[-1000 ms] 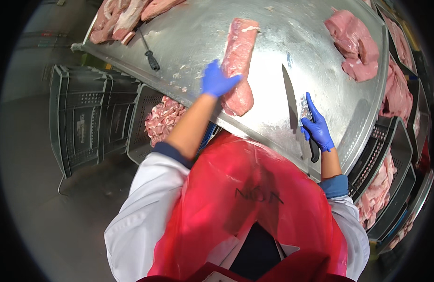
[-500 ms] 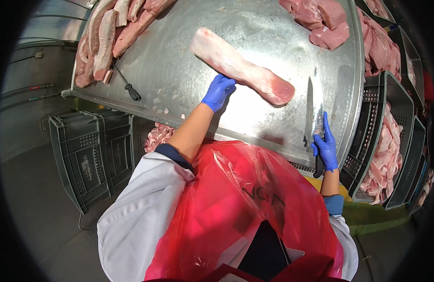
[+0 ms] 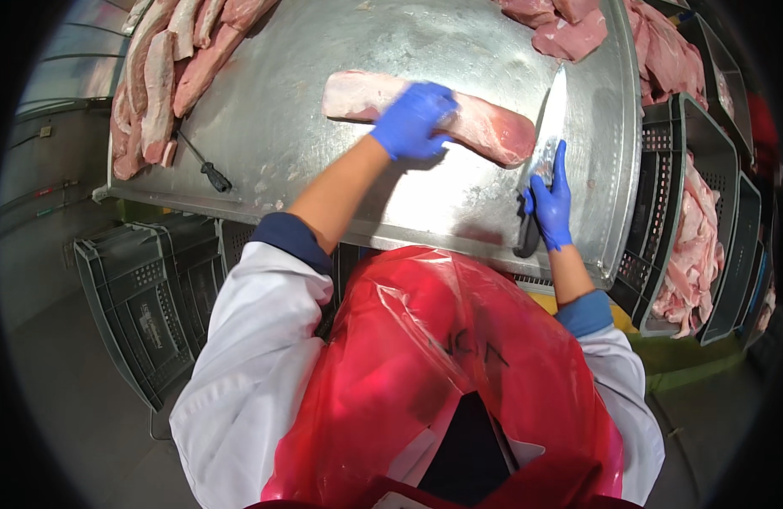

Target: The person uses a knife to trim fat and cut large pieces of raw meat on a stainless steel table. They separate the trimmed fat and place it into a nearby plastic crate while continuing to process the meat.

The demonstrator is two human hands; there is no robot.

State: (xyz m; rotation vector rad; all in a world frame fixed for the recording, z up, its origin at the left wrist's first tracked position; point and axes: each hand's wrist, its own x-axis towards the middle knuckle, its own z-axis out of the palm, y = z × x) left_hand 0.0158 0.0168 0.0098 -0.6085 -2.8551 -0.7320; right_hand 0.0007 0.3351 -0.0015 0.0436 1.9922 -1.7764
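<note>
A long strip of pork loin, pale along its top and redder at its right end, lies across the middle of the metal table. My left hand, in a blue glove, lies over its middle with the fingers curled around it; they are slightly blurred. To the right, my gloved right hand holds a knife by its black handle, the index finger stretched out. The blade points away from me, beside the loin's right end.
More long meat strips are piled at the table's far left, near a thin rod with a black handle. Meat chunks lie at the far right. Crates with meat line the right side; dark crates stand at the left.
My left hand has moved from the loin's near edge onto its top, and the loin has turned more crosswise. My right hand has lifted the knife and brought it left, closer to the loin.
</note>
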